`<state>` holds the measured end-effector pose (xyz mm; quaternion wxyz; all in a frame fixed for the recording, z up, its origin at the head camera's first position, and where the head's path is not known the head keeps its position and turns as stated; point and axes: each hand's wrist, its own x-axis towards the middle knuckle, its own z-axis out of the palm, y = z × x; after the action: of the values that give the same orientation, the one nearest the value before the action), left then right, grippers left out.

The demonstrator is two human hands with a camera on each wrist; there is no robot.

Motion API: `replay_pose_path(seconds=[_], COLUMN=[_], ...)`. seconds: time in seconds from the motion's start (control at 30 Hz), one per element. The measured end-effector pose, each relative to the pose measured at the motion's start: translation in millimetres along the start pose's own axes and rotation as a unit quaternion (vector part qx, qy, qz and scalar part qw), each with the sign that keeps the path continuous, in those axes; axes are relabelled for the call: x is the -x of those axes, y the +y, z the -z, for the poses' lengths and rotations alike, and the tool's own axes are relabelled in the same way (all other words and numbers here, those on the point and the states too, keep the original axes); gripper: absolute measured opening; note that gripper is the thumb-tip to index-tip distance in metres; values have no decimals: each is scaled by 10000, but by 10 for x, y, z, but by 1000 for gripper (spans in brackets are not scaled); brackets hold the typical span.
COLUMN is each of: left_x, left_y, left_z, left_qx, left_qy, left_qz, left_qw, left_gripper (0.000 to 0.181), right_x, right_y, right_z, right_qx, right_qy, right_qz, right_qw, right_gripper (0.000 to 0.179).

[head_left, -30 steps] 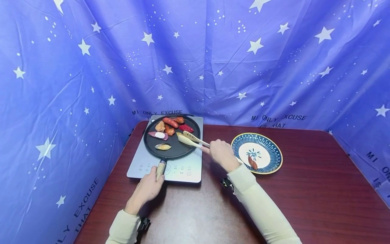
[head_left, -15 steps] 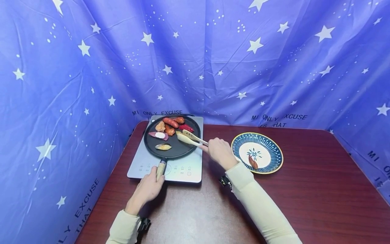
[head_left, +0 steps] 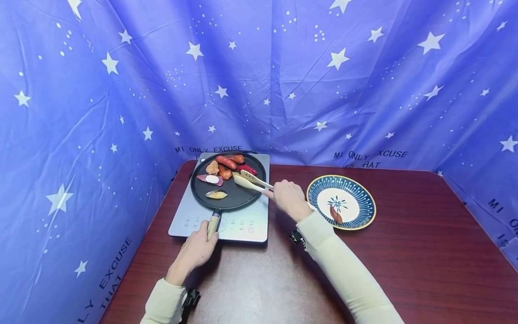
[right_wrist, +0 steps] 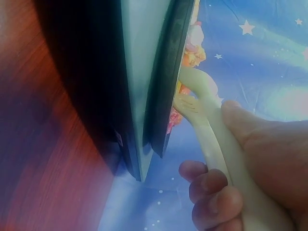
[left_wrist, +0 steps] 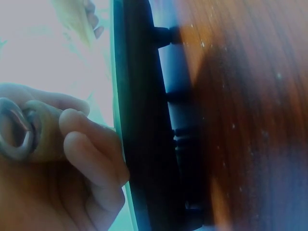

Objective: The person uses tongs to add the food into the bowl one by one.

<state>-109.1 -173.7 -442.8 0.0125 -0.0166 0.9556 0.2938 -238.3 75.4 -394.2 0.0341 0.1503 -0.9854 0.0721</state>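
Note:
My left hand grips the handle of a round black frying pan; the fingers curl round it in the left wrist view. My right hand holds pale tongs, whose tips are over the pan's right half, slightly apart. Something yellowish shows at the tips; whether it is pinched I cannot tell. In the pan lie a red sausage, a browned crumbly piece, orange-brown pieces, a dark red piece, a purple piece with a white top and a yellowish pointed piece.
The pan sits on a silver induction cooktop at the table's left. A blue-and-white patterned plate with a brown piece stands to the right of my right hand. A starry blue curtain surrounds the dark red table.
My right hand and the tongs have shifted a little to the left and farther over the pan. The left hand, pan and plate stay in place.

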Motion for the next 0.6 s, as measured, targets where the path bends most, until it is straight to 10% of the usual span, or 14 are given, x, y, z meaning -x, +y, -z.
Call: replay_pose_path(seconds=[0.6], left_x=[-9], left_y=[-10], left_z=[-16], left_qx=[-26], left_qy=[16], left_qz=[14], left_qw=[10000], left_gripper=[29], right_x=[-104], right_y=[-59], right_z=[2], right_qx=[27], right_qy=[-111], right_qz=[-95], right_qw=[9999], right_gripper=[56])
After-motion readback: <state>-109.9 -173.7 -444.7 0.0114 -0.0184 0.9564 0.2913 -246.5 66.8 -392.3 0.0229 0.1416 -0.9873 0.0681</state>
